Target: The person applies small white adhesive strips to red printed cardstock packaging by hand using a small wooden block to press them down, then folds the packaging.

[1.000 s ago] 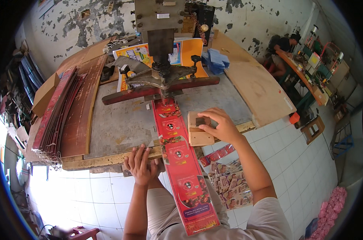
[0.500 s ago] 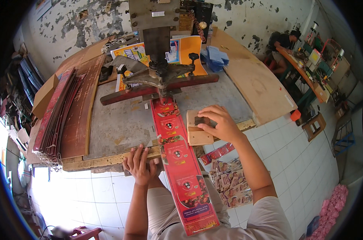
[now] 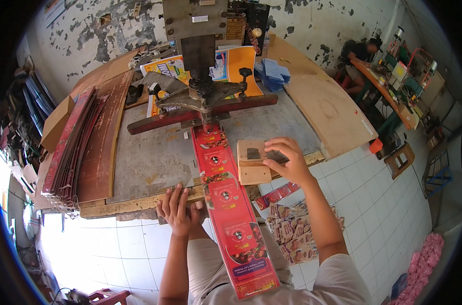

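Observation:
My left hand rests on the front edge of the worktable, fingers spread, holding nothing. My right hand pinches a small dark flat piece between thumb and fingers, just right of a wooden block. A dark square patch shows on the block's top; whether it is a hole or another piece I cannot tell. A long red printed strip runs from under the press head, past the table edge and over my lap. It lies between my hands.
Bundled red strips stand on the table's left. Blue sheets and a colourful printed sheet lie behind the press. Printed packaging sheets sit low beside my right forearm. A person works at a bench on the far right.
My right hand has shifted right, off the top of the wooden block, with the dark piece in its fingers. The dark patch on the block is now uncovered. My left hand and strip stay put.

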The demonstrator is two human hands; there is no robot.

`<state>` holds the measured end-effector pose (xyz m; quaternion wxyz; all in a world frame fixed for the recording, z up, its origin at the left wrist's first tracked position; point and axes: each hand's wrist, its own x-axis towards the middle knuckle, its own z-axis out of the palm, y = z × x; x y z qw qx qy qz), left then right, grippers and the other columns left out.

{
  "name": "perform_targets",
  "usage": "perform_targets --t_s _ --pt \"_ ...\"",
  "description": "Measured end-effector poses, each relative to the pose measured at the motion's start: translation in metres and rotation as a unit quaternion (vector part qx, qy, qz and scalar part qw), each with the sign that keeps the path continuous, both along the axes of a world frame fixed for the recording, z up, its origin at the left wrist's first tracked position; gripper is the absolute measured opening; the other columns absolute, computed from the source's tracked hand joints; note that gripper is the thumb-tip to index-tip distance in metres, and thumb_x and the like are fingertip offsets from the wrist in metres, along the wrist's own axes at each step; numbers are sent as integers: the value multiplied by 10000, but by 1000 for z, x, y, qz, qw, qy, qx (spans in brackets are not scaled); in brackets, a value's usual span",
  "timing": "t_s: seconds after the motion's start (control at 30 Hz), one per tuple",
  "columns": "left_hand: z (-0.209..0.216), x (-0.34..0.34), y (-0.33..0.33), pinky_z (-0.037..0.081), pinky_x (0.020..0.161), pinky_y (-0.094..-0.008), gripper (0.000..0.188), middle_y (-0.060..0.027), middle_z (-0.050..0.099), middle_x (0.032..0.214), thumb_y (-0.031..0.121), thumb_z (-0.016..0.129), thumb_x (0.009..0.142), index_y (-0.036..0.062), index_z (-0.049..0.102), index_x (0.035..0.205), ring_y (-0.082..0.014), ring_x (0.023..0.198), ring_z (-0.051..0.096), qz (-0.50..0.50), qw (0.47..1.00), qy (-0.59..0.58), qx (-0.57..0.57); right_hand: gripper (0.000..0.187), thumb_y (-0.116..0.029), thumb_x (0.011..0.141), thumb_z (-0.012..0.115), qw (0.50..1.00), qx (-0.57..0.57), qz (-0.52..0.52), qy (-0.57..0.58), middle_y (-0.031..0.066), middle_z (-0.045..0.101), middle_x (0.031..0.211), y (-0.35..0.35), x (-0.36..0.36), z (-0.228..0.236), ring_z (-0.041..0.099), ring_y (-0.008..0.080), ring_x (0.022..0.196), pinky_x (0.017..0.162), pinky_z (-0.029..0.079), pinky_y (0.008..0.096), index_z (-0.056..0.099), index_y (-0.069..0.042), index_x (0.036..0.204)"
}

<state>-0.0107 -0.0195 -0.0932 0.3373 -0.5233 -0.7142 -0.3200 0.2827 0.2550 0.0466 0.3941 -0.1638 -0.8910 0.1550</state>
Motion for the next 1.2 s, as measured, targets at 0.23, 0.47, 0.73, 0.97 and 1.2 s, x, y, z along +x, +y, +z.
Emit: perform_targets --t_s 0.23,0.47,0.73,0.97,1.2 --pt "-4 -2 -1 202 1318 -561 488 -74 669 1575 364 626 1045 134 694 1470 -356 1534 513 -1 1000 -6 2 331 -166 918 887 999 24 -33 19 45 759 1382 -6 3 -19 671 282 1314 1092 469 445 780 -107 1225" --pt "-2 0 -2 201 1315 -564 497 -79 665 1578 354 627 1037 129 688 1476 -358 1532 512 2 1000 -8 -10 364 -154 929 874 998 29 -49 37 37 746 1435 -12 0 -15 668 276 1356 1107 464 446 784 -119 1279" --pt "-2 -1 -2 197 1308 -569 504 -83 666 1574 342 625 1030 124 680 1482 -352 1537 505 5 1000 -5 -7 353 -134 952 849 998 46 -43 5 -2 756 1443 -10 -1 -19 679 236 1359 1104 475 413 801 -123 1301" --pt "1 1 -3 189 1321 -564 505 -73 665 1575 338 634 1028 125 681 1483 -353 1543 496 4 1000 -15 -13 367 -103 932 865 998 37 -28 32 28 768 1429 -7 -2 -23 712 241 1311 1073 504 403 800 -104 1293" --pt "1 2 -2 202 1324 -533 491 -31 680 1568 375 682 988 175 747 1432 -305 1518 523 7 999 -32 -3 379 -102 936 865 999 27 -28 34 23 766 1438 -9 -1 -21 716 237 1304 1079 510 394 790 -104 1307"
